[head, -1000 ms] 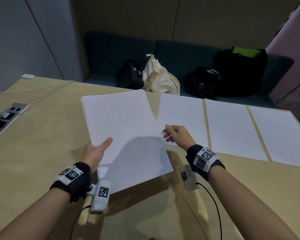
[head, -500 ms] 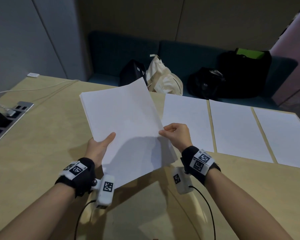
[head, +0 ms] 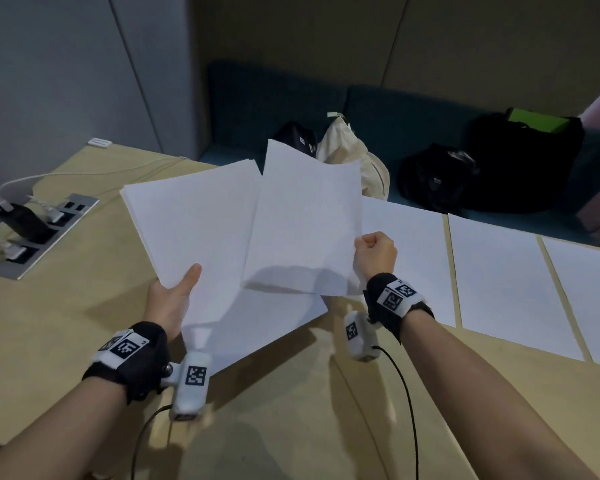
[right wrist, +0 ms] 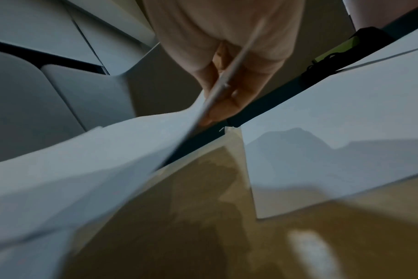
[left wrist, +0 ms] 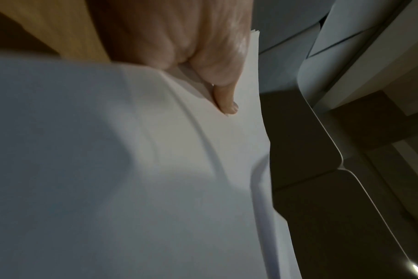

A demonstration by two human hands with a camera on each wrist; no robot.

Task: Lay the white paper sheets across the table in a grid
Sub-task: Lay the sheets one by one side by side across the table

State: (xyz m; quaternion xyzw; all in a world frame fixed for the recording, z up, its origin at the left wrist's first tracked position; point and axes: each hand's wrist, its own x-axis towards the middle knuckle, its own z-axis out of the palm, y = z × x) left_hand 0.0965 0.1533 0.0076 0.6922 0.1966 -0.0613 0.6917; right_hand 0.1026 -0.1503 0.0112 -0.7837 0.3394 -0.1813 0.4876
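Observation:
My left hand (head: 172,296) grips a stack of white paper sheets (head: 194,230) by its near left edge, thumb on top, held above the wooden table (head: 49,306). In the left wrist view the thumb (left wrist: 224,98) presses on the stack (left wrist: 131,169). My right hand (head: 374,252) pinches one single sheet (head: 305,223) by its right edge and holds it lifted and tilted over the stack. The right wrist view shows this sheet (right wrist: 108,151) edge-on between my fingers (right wrist: 227,102). Three sheets lie flat in a row along the far right: one (head: 406,251), a second (head: 506,285), a third (head: 586,292).
A power socket strip (head: 32,233) with plugs and a white cable sits in the table at the left. Behind the table a dark bench holds black bags (head: 520,161) and a cream cloth bag (head: 354,157). Bare wood (head: 291,410) lies near me.
My right hand has peeled the top sheet off the stack and lifted it up and to the right. The left hand still holds the stack, raised slightly.

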